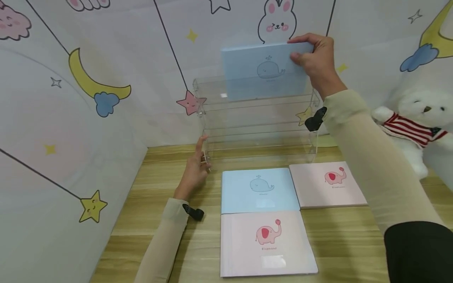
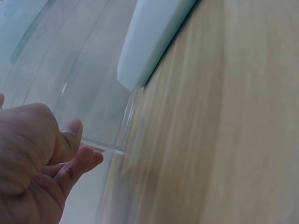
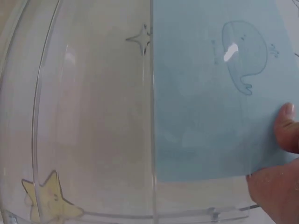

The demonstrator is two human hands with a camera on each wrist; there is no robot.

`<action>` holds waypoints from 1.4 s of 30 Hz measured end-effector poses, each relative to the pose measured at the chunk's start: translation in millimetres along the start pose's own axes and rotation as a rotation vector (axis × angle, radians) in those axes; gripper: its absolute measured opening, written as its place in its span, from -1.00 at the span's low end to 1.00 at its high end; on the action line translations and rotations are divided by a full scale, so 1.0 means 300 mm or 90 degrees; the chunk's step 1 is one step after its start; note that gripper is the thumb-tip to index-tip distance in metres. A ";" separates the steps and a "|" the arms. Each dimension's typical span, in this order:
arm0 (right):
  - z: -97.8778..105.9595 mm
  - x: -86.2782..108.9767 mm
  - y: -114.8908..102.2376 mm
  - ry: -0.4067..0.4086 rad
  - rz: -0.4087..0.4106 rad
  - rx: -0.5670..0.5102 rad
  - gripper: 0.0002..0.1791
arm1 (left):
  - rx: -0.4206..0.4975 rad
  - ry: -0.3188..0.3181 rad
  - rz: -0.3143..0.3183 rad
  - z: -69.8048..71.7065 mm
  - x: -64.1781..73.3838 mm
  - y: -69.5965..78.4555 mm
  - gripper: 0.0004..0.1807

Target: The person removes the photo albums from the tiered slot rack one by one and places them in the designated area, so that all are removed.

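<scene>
My right hand [image 1: 316, 59] pinches the upper right corner of a light blue notebook [image 1: 244, 74] with a whale drawing. The notebook is at the top tier of a clear acrylic rack [image 1: 258, 141], its lower part behind a transparent front strip. In the right wrist view, the thumb [image 3: 287, 128] lies on the notebook's [image 3: 201, 130] cover. My left hand [image 1: 194, 169] holds the rack's left side panel near its base. The left wrist view shows thumb and fingers on either side of the panel's edge [image 2: 105, 145].
Before the rack lie a blue whale notebook [image 1: 238, 196], a pink elephant notebook [image 1: 240, 243] and another pink one [image 1: 308, 184] on the wooden table [image 1: 339, 243]. A white teddy bear [image 1: 407, 145] sits at right. Behind hangs a patterned cloth [image 1: 141, 39].
</scene>
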State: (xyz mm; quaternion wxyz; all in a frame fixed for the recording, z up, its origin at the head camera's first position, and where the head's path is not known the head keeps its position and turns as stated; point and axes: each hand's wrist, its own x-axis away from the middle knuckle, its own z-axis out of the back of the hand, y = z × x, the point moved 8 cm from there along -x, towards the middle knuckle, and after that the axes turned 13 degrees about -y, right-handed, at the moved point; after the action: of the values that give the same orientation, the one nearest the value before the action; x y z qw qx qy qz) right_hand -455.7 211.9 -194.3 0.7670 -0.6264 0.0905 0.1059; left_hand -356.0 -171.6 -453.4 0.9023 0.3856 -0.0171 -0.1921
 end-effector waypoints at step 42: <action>0.046 0.020 -0.210 0.058 0.076 -0.090 -0.66 | -0.013 0.001 -0.021 0.003 -0.001 0.008 0.16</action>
State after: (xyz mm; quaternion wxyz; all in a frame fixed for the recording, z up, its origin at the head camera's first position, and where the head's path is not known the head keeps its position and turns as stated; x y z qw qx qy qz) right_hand -432.6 213.5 -133.8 0.7083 -0.6766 0.1547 0.1286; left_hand -355.6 -170.6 -451.0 0.9031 0.3765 -0.0078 -0.2065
